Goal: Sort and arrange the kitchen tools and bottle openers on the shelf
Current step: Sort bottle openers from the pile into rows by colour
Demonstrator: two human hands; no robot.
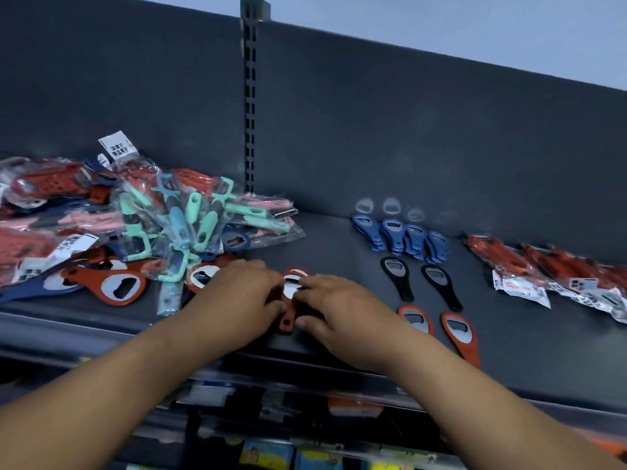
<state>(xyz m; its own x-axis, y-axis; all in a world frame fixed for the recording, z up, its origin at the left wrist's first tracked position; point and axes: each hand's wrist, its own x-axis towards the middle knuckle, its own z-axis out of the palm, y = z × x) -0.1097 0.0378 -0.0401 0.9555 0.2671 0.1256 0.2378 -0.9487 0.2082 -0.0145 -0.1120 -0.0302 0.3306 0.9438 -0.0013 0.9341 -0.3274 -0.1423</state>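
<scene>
left grip (244, 293) and right grip (342, 310) both clasp a red opener (287, 322), mid shelf (322, 239), near its front edge.
flat matte handle, oval steel head showing between the fingers. crinkled clear bags of peelers (190, 215) heaped left, close by the left grip; blue openers (393, 234) and black openers (398, 278) rowed right.

The left hand (237, 296) and right hand (342, 310) hide most of the red bottle opener (292, 287). The pile of bagged tools (190, 212) runs off the left edge.
</scene>
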